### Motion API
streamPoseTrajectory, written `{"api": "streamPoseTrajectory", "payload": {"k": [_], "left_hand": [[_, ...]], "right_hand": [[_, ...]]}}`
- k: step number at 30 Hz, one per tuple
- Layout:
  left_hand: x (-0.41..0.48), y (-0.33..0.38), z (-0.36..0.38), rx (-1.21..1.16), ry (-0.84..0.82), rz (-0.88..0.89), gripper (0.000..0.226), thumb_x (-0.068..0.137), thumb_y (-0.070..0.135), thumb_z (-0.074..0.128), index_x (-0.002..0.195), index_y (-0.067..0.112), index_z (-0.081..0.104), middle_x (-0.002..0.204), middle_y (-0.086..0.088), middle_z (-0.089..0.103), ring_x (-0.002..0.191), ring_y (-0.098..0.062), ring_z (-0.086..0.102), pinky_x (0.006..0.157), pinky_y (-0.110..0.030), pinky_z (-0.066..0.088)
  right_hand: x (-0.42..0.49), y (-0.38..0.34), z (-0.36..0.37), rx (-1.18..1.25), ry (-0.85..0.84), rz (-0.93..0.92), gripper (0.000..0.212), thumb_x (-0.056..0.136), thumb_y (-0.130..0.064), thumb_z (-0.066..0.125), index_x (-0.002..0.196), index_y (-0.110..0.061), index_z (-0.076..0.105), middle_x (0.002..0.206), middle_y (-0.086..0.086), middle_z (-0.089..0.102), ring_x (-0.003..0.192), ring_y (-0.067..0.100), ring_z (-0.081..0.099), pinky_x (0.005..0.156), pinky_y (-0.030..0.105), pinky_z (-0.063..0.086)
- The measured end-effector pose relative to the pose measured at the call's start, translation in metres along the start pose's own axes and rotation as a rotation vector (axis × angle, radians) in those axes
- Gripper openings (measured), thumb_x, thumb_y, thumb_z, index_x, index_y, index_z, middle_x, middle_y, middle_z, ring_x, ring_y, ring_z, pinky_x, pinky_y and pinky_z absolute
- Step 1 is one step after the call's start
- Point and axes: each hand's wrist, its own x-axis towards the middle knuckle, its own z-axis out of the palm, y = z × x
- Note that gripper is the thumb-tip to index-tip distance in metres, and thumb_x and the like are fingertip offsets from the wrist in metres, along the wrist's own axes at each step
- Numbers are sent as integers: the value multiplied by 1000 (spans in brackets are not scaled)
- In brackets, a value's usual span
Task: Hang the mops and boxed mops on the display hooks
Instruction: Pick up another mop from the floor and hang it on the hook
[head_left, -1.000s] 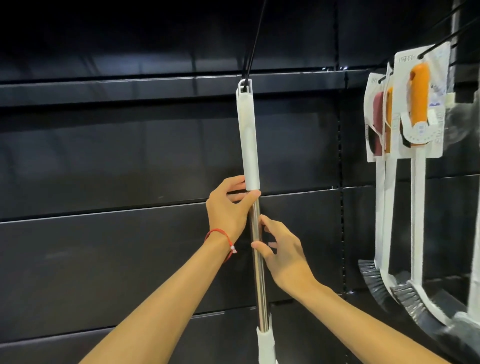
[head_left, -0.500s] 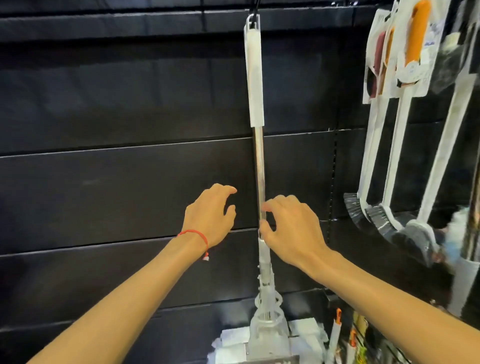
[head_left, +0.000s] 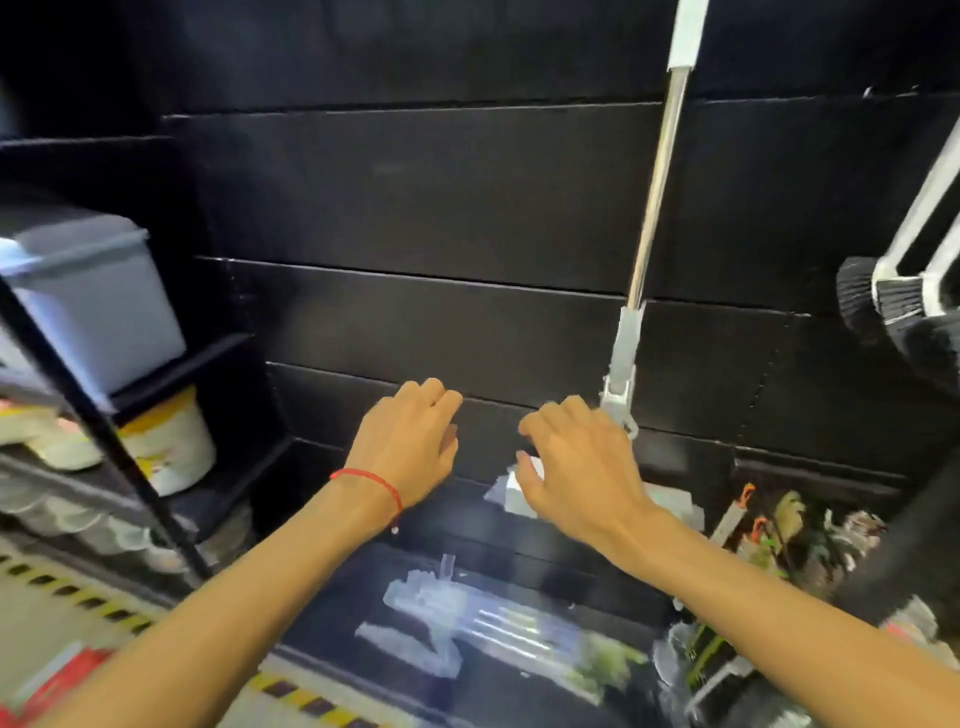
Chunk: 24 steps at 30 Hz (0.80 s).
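Observation:
A mop (head_left: 655, 208) with a steel pole and white grip hangs against the black wall panel, its top out of frame. Its white head (head_left: 670, 506) sits low, partly hidden behind my right hand (head_left: 576, 467). That hand is open, fingers spread, just left of the mop's grey joint and not touching the pole. My left hand (head_left: 410, 441), with a red thread at the wrist, is open too, further left, holding nothing. Another mop in clear wrapping (head_left: 467, 618) lies on the low black shelf below my arms.
Hanging brushes with black bristles (head_left: 872, 301) are at the right. A black rack at the left holds a grey bin (head_left: 93, 291) and a white bucket (head_left: 166, 441). Small packaged goods (head_left: 779, 525) lie low right. Yellow-black tape marks the floor edge (head_left: 72, 592).
Both hands have let go of the hanging mop's pole and dropped down. My view has tilted down and left, so the hook and mop top are out of frame.

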Motion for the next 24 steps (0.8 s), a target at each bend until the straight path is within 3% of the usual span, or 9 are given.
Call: {"api": "streamPoseTrajectory", "payload": {"k": [5, 9, 14, 19, 24], "left_hand": [[-129, -4, -10, 140, -52, -114, 21, 84, 26, 70, 101, 15, 67, 90, -5, 62, 78, -31, 60, 57, -41, 46], [-242, -9, -16, 246, -128, -220, 30, 76, 29, 75, 102, 17, 67, 90, -5, 61, 80, -31, 59, 65, -42, 46], [-383, -20, -28, 243, -209, -406, 29, 81, 32, 69, 106, 18, 66, 97, -4, 63, 87, -31, 60, 68, -42, 45], [-512, -46, -55, 240, -278, -522, 20, 82, 30, 70, 98, 18, 66, 91, -3, 64, 81, -28, 61, 66, -43, 48], [-638, -81, -85, 243, -324, -635, 27, 91, 34, 52, 109, 20, 67, 104, -3, 68, 92, -28, 63, 72, -43, 48]], "right_hand": [[-60, -65, 23, 118, -66, -138, 22, 83, -36, 63, 91, -17, 71, 82, 2, 68, 79, 29, 61, 66, 41, 48], [-110, -131, 33, 234, -92, -225, 18, 82, -34, 65, 85, -18, 71, 78, 1, 66, 75, 29, 61, 63, 39, 48], [-171, -229, 37, 281, -187, -367, 31, 87, -37, 44, 93, -21, 70, 81, -2, 65, 77, 26, 58, 65, 39, 44], [-231, -344, 34, 369, -259, -410, 25, 85, -37, 59, 97, -19, 71, 87, -1, 69, 85, 27, 61, 73, 41, 49], [-289, -464, 29, 401, -305, -499, 29, 86, -38, 56, 100, -19, 74, 93, -1, 72, 88, 26, 64, 74, 39, 49]]}}
